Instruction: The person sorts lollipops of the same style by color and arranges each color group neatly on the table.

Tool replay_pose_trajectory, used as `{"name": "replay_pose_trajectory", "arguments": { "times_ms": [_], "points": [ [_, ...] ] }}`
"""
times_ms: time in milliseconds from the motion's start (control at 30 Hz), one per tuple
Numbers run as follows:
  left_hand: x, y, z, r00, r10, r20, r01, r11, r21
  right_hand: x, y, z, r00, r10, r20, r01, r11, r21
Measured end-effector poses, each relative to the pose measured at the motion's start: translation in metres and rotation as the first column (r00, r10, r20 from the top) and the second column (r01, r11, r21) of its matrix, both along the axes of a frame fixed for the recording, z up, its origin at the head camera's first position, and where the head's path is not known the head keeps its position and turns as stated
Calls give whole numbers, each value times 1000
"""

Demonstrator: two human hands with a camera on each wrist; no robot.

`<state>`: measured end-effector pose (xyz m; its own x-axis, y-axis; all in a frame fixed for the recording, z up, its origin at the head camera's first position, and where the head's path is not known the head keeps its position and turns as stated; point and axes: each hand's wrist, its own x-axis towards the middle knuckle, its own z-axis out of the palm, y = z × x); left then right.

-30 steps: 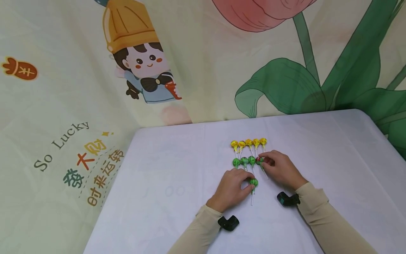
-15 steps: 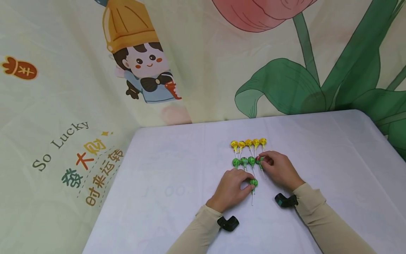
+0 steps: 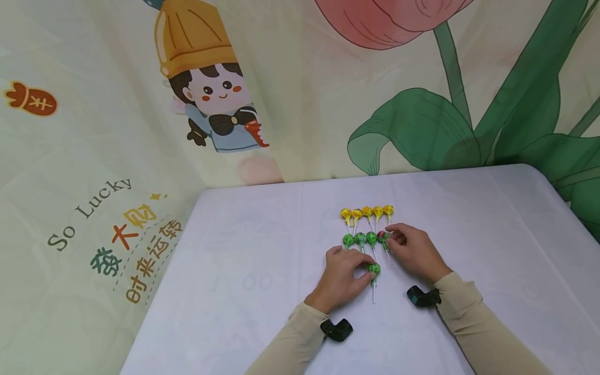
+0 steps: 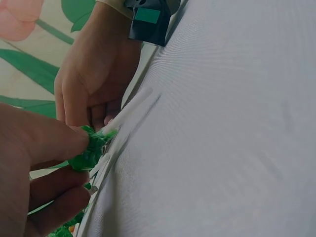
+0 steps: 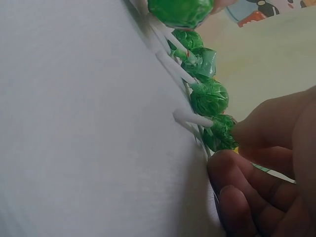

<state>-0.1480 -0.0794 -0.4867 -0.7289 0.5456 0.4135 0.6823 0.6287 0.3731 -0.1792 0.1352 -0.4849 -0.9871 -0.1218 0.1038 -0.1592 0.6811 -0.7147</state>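
Note:
My left hand (image 3: 344,276) pinches the wrapped head of a green lollipop (image 3: 374,269) between thumb and fingers, its white stick pointing toward me. In the left wrist view that green lollipop (image 4: 89,150) sits at the fingertips, its stick close over the cloth. Farther right, my right hand (image 3: 417,250) pinches a green lollipop with a red patch (image 3: 382,237), the rightmost of the green row. The right wrist view shows thumb and finger on this lollipop's head (image 5: 221,132). Beside it lie the other green lollipops (image 3: 360,239), sticks toward me, partly hidden behind my left hand.
Behind the green row lies a row of several yellow lollipops (image 3: 367,212), sticks toward me. A white cloth covers the table (image 3: 234,234). A printed curtain (image 3: 309,104) hangs along its back edge. Each wrist wears a black camera (image 3: 336,330).
The right-hand lollipop's stick has swung slightly so it points more toward me, and the right forearm has shifted a little left. My left hand stays nearly still on its lollipop.

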Motion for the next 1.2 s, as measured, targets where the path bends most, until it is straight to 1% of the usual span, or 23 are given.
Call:
{"name": "replay_pose_trajectory", "arguments": {
  "times_ms": [200, 467, 733, 867, 1000, 1200],
  "points": [
    [0, 0, 1, 1000, -21, -3, 21, 998, 62, 2, 2, -1, 1000, 5, -27, -6, 1000, -8],
    [-2, -1, 1, 998, -64, 18, 61, 988, 142, 6, 5, -3, 999, -1, -44, 0, 1000, -19],
    [-2, -1, 1, 996, -79, 30, 72, 978, 197, 8, 5, -2, 999, -5, -43, 5, 1000, -17],
    [-2, -1, 3, 996, -92, 21, 84, 969, 233, 8, 5, -2, 999, 13, -35, -13, 1000, -9],
    [-2, -1, 6, 994, -105, 9, 99, 961, 257, 8, 4, -1, 999, 28, -44, -28, 1000, 1],
    [-2, 0, 6, 994, -111, 15, 103, 953, 285, 8, 3, -1, 998, 34, -57, -34, 999, 0]
  ]
}}
